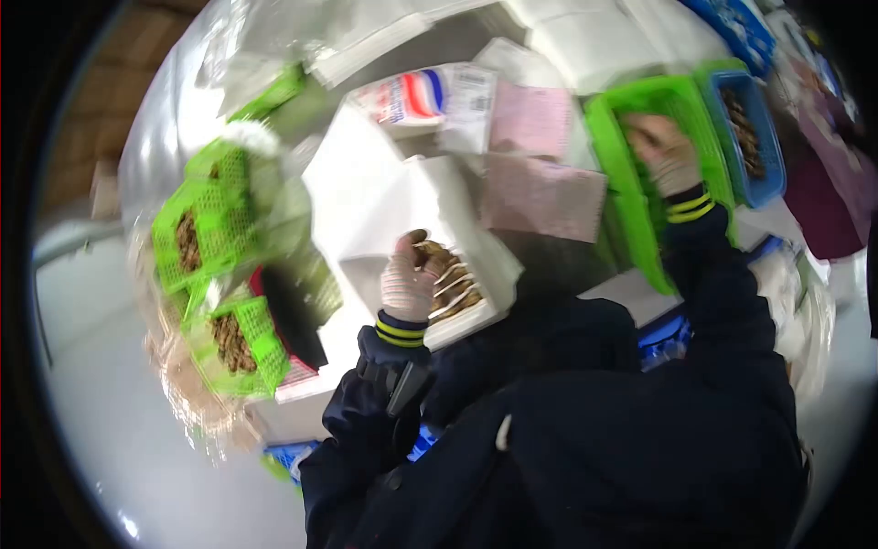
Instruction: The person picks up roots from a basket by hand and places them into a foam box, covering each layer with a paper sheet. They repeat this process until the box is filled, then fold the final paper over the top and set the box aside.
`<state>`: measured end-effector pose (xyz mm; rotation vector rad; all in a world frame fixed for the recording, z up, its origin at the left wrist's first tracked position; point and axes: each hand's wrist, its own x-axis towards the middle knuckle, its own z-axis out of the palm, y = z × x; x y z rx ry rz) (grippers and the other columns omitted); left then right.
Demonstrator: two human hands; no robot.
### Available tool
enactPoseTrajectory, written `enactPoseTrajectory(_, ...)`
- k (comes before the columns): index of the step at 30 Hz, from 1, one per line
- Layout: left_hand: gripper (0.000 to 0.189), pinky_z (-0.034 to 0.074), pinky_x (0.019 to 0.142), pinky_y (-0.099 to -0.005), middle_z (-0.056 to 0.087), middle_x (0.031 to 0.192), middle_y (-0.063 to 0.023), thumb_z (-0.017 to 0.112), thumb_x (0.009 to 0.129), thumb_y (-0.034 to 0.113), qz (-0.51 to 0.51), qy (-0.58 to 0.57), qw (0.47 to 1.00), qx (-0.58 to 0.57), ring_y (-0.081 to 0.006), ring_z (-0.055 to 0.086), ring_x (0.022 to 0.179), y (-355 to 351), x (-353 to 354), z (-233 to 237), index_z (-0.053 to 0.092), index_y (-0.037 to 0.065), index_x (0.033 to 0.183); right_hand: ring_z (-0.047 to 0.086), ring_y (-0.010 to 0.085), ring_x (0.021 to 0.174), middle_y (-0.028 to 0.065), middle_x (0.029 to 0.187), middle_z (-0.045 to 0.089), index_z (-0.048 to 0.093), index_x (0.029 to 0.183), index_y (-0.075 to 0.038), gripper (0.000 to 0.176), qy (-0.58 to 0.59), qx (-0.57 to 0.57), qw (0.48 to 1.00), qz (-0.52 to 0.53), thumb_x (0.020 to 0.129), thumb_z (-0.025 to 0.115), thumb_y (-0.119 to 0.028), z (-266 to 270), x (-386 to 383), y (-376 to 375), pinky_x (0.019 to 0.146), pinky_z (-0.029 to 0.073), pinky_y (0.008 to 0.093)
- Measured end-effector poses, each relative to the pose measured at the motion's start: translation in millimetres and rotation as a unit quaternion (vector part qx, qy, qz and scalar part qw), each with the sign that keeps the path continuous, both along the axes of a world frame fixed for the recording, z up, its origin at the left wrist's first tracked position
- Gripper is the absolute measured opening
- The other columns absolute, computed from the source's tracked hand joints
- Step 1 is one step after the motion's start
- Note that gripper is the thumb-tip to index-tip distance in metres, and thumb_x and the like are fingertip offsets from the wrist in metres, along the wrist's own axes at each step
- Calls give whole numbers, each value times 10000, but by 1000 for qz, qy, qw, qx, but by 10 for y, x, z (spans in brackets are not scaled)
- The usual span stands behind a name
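Observation:
My left hand [408,282], in a striped knit glove with bare fingertips, is at an open white box [480,240]. Its fingers are closed at the end of a row of brown lumpy pieces [455,284], with white strips between them, and one dark piece shows at the fingertips. On the right, my gloved right hand [666,154] reaches into a long green basket [626,206]. Its fingers point down and left, smeared by motion, and I cannot tell whether they hold anything.
Pink sheets [543,197] and a white packet with red and blue print [407,99] lie behind the box. Left are green mesh baskets [203,224] with brown pieces. A blue basket [761,151] of brown pieces stands right of the green one. Clear plastic covers the far left.

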<state>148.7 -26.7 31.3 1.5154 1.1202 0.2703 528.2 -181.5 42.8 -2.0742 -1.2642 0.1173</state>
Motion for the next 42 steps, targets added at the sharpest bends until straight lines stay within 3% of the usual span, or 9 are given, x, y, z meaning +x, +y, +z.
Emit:
enactPoseTrajectory(4,302,267,1021,-495,653,825,17,739,673,292,-205,406,807,377,-221,594,879,415,-820,-50,591,184,912,497,318,1152,146,1268,501,543,1211,-150,450,-92,-228,968,47,772,620,-86,-850,683,87,985,412,375)
enactPoseTrajectory(13,53,363,753,-547,585,725,-42,595,740,190,-181,141,834,502,-246,554,805,405,-884,-699,580,149,710,634,290,856,123,939,646,621,971,-96,202,-285,-320,903,-23,841,506,-199,-851,463,250,707,521,421)
enactPoseTrajectory(15,62,305,956,-620,586,726,-38,603,749,211,-171,201,766,585,-249,554,777,331,-843,-561,602,153,728,657,314,838,139,904,667,665,895,-116,182,-170,-371,912,-44,822,522,-202,-472,319,381,682,525,425)
enactPoseTrajectory(20,199,44,1080,-663,634,1013,-39,617,748,310,-326,457,744,362,-229,537,1062,351,-876,-365,639,188,904,629,336,876,161,936,654,634,1032,-112,325,-21,-298,936,-185,816,593,-350,14,491,-208,758,493,432)
enactPoseTrajectory(21,434,39,1062,-687,433,1406,36,371,914,349,-451,551,659,242,-194,255,1368,427,-839,-361,381,269,1341,627,337,877,153,951,657,632,1069,-121,360,0,-293,931,-217,826,586,-383,184,611,-324,762,490,429)
enactPoseTrajectory(32,310,72,1048,-701,586,1203,-40,422,882,281,-386,477,731,297,-279,465,1188,378,-925,-552,528,224,1167,605,125,627,27,800,648,629,943,-99,261,586,321,731,-139,845,674,-336,755,256,-780,579,521,280)
enactPoseTrajectory(40,311,75,1049,-699,587,1203,-44,425,880,281,-377,455,747,303,-283,463,1190,407,-952,-642,528,223,1167,610,134,711,6,828,608,604,1000,-119,180,404,450,794,-61,846,652,-199,1556,800,-931,639,523,284)
enactPoseTrajectory(41,311,75,1050,-699,587,1202,-45,425,880,281,-375,453,750,304,-283,463,1190,412,-956,-649,528,222,1167,611,163,754,23,904,610,584,1060,-113,179,551,504,657,103,884,587,-149,1523,1378,-1179,666,525,284)
enactPoseTrajectory(42,311,75,1050,-699,587,1202,-45,425,879,281,-372,451,752,304,-283,463,1190,418,-967,-656,528,222,1167,617,189,788,43,985,608,566,1074,-77,181,495,385,744,-230,897,552,-113,1921,1638,-1234,686,530,271)
